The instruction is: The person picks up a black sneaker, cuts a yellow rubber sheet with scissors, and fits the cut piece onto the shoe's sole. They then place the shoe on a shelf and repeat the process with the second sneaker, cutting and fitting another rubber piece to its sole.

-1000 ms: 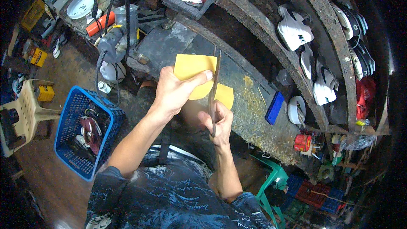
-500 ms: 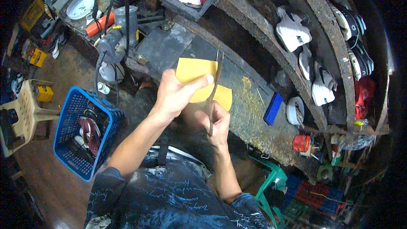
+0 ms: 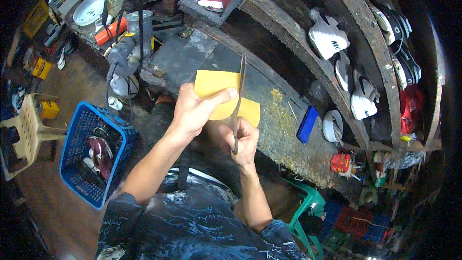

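1. Workbench [image 3: 286,132], stained, stretches beyond both hands.
2. Sheet [image 3: 216,81], yellow: pinched between the left hand [image 3: 195,108]'s thumb and fingers.
3. Scissors [image 3: 240,91]: gripped by the right hand [image 3: 245,139], blades just beside the left thumb.
4. Risk: a blade slip could nick that thumb; a loose pinch could buckle the sheet.
5. Right of the hands, block [image 3: 308,124]; left, basket [image 3: 72,147].
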Action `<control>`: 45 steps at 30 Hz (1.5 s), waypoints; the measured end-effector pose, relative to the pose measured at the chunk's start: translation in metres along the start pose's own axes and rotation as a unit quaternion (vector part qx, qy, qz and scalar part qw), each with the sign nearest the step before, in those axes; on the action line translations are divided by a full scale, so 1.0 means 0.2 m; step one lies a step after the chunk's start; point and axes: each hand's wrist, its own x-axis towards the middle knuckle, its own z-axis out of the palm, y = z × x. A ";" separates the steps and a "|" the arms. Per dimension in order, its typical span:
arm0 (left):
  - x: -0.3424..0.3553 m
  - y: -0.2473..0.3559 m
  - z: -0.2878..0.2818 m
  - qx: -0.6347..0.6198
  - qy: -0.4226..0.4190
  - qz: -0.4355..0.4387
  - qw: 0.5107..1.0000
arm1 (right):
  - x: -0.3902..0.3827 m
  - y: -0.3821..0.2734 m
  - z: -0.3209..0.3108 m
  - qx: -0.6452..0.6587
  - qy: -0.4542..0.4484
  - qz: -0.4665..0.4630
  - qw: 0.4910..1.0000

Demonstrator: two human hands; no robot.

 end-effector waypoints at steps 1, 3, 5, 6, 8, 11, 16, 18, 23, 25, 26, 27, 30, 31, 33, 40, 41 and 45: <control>0.00 0.00 0.00 -0.004 -0.004 -0.001 1.000 | 0.00 0.00 0.00 0.003 0.004 0.016 1.000; 0.00 0.00 0.00 -0.014 -0.006 -0.005 1.000 | 0.00 0.00 0.00 0.011 0.006 0.047 0.999; -0.01 -0.01 0.01 -0.025 -0.006 -0.011 1.000 | 0.02 0.01 0.01 0.036 0.002 -0.024 0.999; -0.01 -0.01 0.01 -0.023 -0.007 -0.006 1.000 | 0.03 0.02 0.02 0.048 0.000 -0.060 0.997; -0.02 -0.02 0.02 -0.022 -0.004 0.002 1.000 | 0.02 0.02 0.01 0.050 -0.017 -0.064 0.997; -0.02 -0.02 0.03 -0.009 0.002 0.011 1.000 | 0.02 0.00 -0.02 0.033 -0.041 -0.061 0.997; -0.01 -0.01 0.05 -0.029 0.031 -0.011 0.999 | 0.03 -0.03 -0.06 -0.026 -0.055 -0.058 0.996; 0.00 -0.01 0.05 -0.017 0.041 -0.017 0.999 | 0.04 -0.03 -0.06 -0.036 -0.050 -0.055 0.997; 0.01 -0.01 0.04 0.002 0.056 -0.028 0.998 | 0.07 -0.02 -0.05 -0.054 -0.042 -0.073 0.995; 0.01 -0.02 0.04 0.002 0.057 -0.017 0.998 | 0.08 -0.02 -0.05 -0.072 -0.040 -0.079 0.993; 0.01 -0.02 0.04 0.002 0.059 -0.013 0.998 | 0.08 -0.02 -0.05 -0.077 -0.040 -0.080 0.993; 0.00 -0.01 0.04 0.006 0.059 -0.011 0.998 | 0.09 -0.02 -0.05 -0.084 -0.035 -0.077 0.993; 0.00 -0.01 0.04 0.014 0.057 -0.011 0.998 | 0.09 -0.01 -0.04 -0.065 -0.028 -0.094 0.993; 0.00 0.00 0.04 0.014 0.056 -0.016 0.998 | 0.09 0.00 -0.03 -0.063 -0.023 -0.094 0.993; 0.00 0.01 0.04 0.023 0.060 -0.022 0.998 | 0.10 0.01 -0.03 -0.068 -0.009 -0.101 0.993; 0.02 0.01 0.04 0.023 0.060 -0.027 0.998 | 0.11 0.04 -0.01 -0.037 0.004 -0.120 0.992; 0.02 0.01 0.04 0.020 0.058 -0.028 0.998 | 0.10 0.04 -0.01 -0.033 0.005 -0.117 0.993; 0.02 0.01 0.04 0.009 0.052 -0.026 0.998 | 0.10 0.05 0.00 0.009 0.012 -0.108 0.994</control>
